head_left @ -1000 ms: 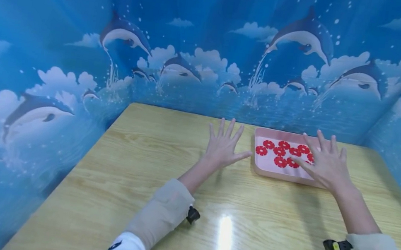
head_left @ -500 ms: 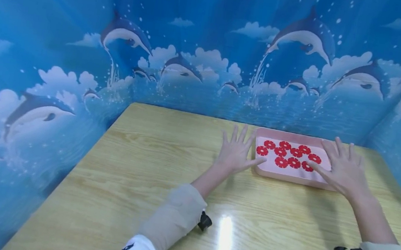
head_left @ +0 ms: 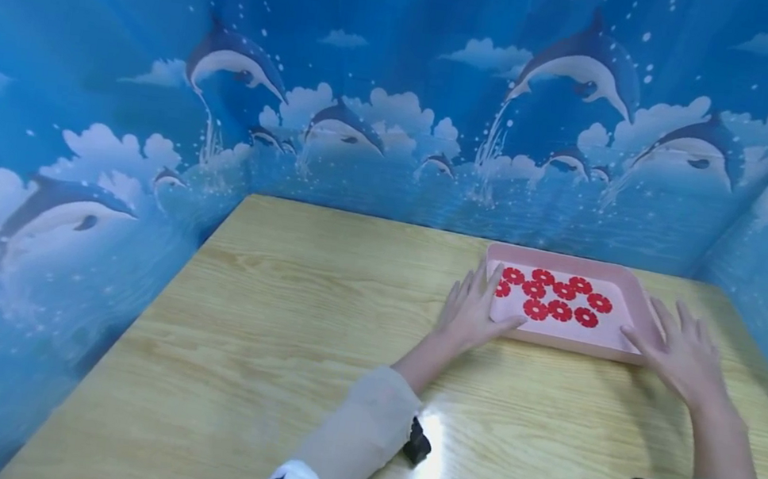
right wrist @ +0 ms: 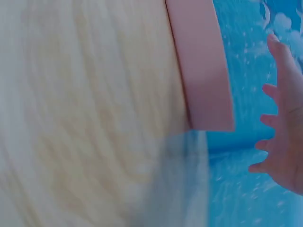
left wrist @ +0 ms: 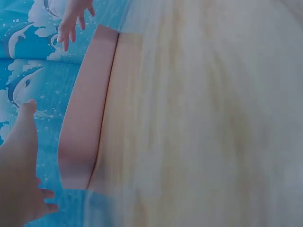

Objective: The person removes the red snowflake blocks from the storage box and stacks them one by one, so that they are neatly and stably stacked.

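Note:
A shallow pink tray (head_left: 635, 302) lies at the back right of the table, with several red notched discs (head_left: 560, 310) spread flat on its white-pink floor. At the tray's left end, my left hand (head_left: 470, 312) has its fingers spread and overlaps the near left corner in the head view. Beyond the right end, my right hand (head_left: 688, 355) is held with fingers apart, its thumb tip overlapping the near right corner. Both wrist views show the tray's outer wall (left wrist: 87, 109) with each hand apart from it, nothing in the fingers.
The wood-grain table (head_left: 257, 336) reaches back to a blue dolphin-print curtain (head_left: 387, 96), which also hangs along the left and right sides. A strip of light reflects on the table's front middle. A black wrist camera (head_left: 417, 442) sits at each cuff.
My left hand has moved right, from beside the tray to its left end. My right hand has moved right and slightly nearer, from over the discs to the tray's right end.

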`<action>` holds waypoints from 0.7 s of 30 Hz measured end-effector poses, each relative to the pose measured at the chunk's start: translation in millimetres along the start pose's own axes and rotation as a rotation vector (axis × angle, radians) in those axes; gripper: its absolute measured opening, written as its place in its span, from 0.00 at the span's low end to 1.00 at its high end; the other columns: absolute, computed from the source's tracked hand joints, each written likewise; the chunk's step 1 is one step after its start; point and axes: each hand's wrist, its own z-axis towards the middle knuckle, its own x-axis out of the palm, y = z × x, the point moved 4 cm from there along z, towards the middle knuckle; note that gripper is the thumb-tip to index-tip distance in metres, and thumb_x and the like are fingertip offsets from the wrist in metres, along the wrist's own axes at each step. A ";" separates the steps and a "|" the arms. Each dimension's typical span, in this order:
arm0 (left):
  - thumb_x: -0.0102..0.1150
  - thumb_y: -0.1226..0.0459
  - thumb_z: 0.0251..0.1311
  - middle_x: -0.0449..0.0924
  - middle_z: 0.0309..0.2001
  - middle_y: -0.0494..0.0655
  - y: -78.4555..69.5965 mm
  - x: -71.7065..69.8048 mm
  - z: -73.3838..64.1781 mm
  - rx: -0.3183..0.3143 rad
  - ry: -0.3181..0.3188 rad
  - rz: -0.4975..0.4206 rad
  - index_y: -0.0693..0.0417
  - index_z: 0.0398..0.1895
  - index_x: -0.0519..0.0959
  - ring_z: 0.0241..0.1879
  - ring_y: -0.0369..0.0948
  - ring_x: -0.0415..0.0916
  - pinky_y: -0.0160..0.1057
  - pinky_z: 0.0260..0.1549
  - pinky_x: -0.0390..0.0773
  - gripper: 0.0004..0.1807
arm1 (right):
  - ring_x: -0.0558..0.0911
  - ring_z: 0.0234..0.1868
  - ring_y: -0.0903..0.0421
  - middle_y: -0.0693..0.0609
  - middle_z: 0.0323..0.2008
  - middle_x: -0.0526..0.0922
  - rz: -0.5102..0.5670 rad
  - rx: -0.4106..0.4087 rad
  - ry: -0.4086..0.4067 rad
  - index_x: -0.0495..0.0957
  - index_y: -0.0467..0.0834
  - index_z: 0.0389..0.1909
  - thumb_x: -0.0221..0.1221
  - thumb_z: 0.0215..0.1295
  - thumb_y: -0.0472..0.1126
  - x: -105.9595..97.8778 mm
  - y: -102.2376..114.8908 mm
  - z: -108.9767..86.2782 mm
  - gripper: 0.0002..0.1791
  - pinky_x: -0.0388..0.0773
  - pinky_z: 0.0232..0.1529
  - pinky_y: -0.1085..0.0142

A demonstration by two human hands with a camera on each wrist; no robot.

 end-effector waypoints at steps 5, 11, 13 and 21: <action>0.46 0.33 0.52 0.34 0.72 0.45 4.8 12.5 0.7 -0.041 -0.019 -0.198 0.48 0.73 0.42 0.67 0.44 0.46 0.43 0.63 0.54 0.51 | 0.38 0.63 0.26 0.25 0.65 0.37 0.227 0.080 0.027 0.39 0.36 0.70 0.50 0.64 0.56 15.6 -15.7 0.6 0.45 0.41 0.52 0.27; 0.47 0.34 0.53 0.50 0.70 0.47 9.8 25.9 -2.0 -0.098 0.017 -0.320 0.48 0.73 0.42 0.68 0.44 0.45 0.42 0.65 0.47 0.51 | 0.38 0.64 0.29 0.29 0.67 0.35 0.430 0.251 0.060 0.34 0.43 0.71 0.52 0.61 0.59 36.6 -29.0 -3.4 0.49 0.41 0.55 0.29; 0.46 0.33 0.52 0.49 0.70 0.47 10.7 30.0 -2.6 -0.110 0.028 -0.335 0.48 0.73 0.41 0.68 0.45 0.43 0.42 0.65 0.44 0.51 | 0.37 0.65 0.29 0.30 0.67 0.33 0.449 0.301 0.050 0.33 0.45 0.71 0.52 0.60 0.61 40.6 -31.7 -4.8 0.50 0.40 0.55 0.29; 0.47 0.33 0.52 0.49 0.70 0.47 10.9 40.9 -5.6 -0.101 -0.005 -0.287 0.51 0.73 0.43 0.68 0.47 0.41 0.43 0.65 0.38 0.52 | 0.35 0.66 0.32 0.31 0.68 0.33 0.500 0.324 -0.004 0.33 0.43 0.71 0.52 0.61 0.60 50.3 -33.8 -8.3 0.50 0.36 0.59 0.34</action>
